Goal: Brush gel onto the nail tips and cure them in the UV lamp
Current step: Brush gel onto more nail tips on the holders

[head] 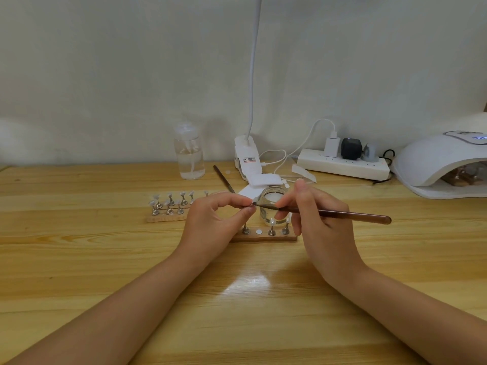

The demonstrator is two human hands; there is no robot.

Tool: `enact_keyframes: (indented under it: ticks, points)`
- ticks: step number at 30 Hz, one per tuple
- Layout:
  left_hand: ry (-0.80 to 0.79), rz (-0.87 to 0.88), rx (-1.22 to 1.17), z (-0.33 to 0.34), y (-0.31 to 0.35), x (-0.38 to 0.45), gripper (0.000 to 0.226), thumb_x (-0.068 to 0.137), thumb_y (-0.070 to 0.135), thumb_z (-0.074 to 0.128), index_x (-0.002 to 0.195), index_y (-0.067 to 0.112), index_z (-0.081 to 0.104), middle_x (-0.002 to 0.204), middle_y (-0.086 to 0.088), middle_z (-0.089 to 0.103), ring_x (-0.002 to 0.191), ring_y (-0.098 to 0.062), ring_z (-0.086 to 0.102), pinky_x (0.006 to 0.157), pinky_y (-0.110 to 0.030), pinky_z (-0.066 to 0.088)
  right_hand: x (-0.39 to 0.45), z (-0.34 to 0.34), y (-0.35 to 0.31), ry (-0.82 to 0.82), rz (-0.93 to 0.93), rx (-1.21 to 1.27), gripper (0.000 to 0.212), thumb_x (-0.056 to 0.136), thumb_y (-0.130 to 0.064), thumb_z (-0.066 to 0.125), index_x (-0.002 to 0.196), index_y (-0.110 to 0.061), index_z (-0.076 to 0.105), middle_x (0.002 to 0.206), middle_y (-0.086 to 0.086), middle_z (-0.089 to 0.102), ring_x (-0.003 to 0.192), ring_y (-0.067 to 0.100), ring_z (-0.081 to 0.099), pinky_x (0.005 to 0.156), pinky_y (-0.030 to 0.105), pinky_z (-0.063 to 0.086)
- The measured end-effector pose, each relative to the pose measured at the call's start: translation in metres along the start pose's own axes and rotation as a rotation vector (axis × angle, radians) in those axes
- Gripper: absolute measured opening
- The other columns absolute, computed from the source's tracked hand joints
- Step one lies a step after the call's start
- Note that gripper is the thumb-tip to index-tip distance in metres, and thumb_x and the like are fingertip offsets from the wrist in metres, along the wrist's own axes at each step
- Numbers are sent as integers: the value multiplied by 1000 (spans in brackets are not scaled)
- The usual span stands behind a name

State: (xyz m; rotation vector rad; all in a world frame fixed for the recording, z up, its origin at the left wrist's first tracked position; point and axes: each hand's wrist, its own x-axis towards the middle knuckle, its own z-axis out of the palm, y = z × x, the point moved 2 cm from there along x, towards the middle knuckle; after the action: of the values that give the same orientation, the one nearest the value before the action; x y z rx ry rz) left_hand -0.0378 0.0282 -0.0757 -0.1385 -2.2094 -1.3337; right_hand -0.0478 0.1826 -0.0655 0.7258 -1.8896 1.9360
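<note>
- Light wooden table [79,259]: carries everything in view; both forearms reach in from the near edge.
- White domed UV lamp [432,159]: far right, well apart from the hands, mouth facing left; something brownish lies inside, too dim to identify.
- Wooden strip stands, count two: the far-left stand [168,218] carries roughly nine metal pegs with pale tips; the near stand [263,237] shows three pegs and one bare round magnet spot where a peg is missing.
- Clear glass jar [272,204]: just behind the near stand, between the two hands.
- Brushes, count two: one brown-handled brush [342,214] in hand, one dark spare brush [224,179] lying behind.
- Right hand [316,219]: fingers curled round the brown brush in a pen hold; long axis near horizontal, bristles pointing left.
- Left hand [218,222]: thumb and forefinger pinch narrowly on a small pale nail tip [254,200], largely hidden.
- Key relation: the brush head meets the pinched tip directly left of the right hand's hold; judged step, gel brushing. Curing will call for a carry rightward, so the right hand lies nearer the lamp.
</note>
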Motion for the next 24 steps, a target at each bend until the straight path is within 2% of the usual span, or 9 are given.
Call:
enact_keyframes:
  ticks: [4,8,11,14,16,20,24]
  points:
    - [-13,-4,-11,0,-1,0,16,74,15,73,76,30,68,79,15,67,82,5,60,77,-15,48,-2,1,-2,-22,-19,20,36,87,-35,44,65,-17,66,56,-10,64,48,0,56,52,8,40]
    - [-3,-26,-41,1,-1,0,17,75,13,72,77,30,69,82,17,67,79,-1,63,78,-28,51,1,-4,-1,18,-67,-20,34,92,-27,44,68,-17,66,59,-9,64,53,-2,56,58,9,42]
    - [-25,27,-43,1,0,0,18,76,11,71,83,27,71,89,14,68,84,2,61,82,-18,48,4,-6,0,40,-72,-46,32,89,-32,44,70,-19,66,61,-11,64,56,-3,56,60,8,41]
    - [-47,54,-16,2,0,0,18,77,10,70,87,25,71,83,14,66,83,5,59,79,-4,39,4,-6,1,11,-78,-67,30,91,-31,46,72,-19,66,62,-14,65,59,-5,57,60,6,41]
    - [-49,59,-10,2,-1,1,16,77,10,69,89,21,71,78,15,65,79,5,59,77,-4,39,4,-4,2,-14,-87,-85,29,93,-27,46,73,-19,66,62,-12,64,60,-5,57,61,6,41]
    - [-40,39,-17,2,-2,2,16,78,11,69,93,17,72,77,15,65,77,5,59,78,-11,45,3,-3,1,-20,-69,-57,31,86,-32,45,72,-16,67,60,-11,64,57,-4,57,60,7,41]
    - [-28,37,-43,2,-2,1,19,77,9,69,85,26,71,72,19,65,76,7,61,76,-10,46,1,-3,0,-1,-31,-5,37,83,-36,43,65,-14,66,54,-9,63,50,-2,55,52,10,43]
